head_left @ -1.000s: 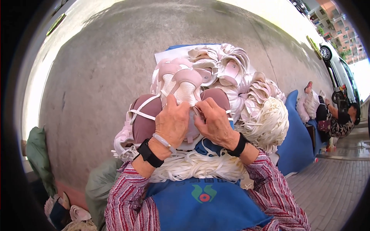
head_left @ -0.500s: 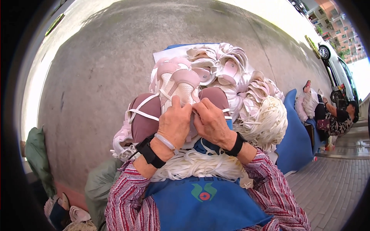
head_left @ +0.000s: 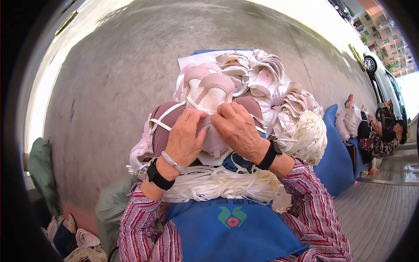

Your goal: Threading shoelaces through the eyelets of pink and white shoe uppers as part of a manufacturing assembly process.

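A pink-and-white shoe upper (head_left: 214, 142) lies over my lap between my knees, its padded tongue pointing away from me. A white shoelace (head_left: 192, 103) crosses it. My right hand (head_left: 241, 130) pinches the lace at the middle of the upper, thumb tucked under and partly hidden. Beside it, my left hand (head_left: 185, 135) is curled, its fingertips at the lace and its thumb held a little apart against the upper. Just beyond stands another pink upper (head_left: 196, 74). A thick bundle of loose white laces (head_left: 222, 185) rests across my lap, against my blue apron (head_left: 196, 231).
Stacked uppers (head_left: 264, 76) sit on a board ahead, with more uppers and a lace bundle (head_left: 307, 135) at right. Green sacks (head_left: 43, 174) stand left. A blue sheet (head_left: 329, 161) and a seated person (head_left: 382, 135) are at right, a parked vehicle (head_left: 388, 83) beyond.
My hands have moved apart slightly; the left has drawn down and left, its thumb opening away. The right has shifted up a little along the upper. The lace now runs across toward the right fingers.
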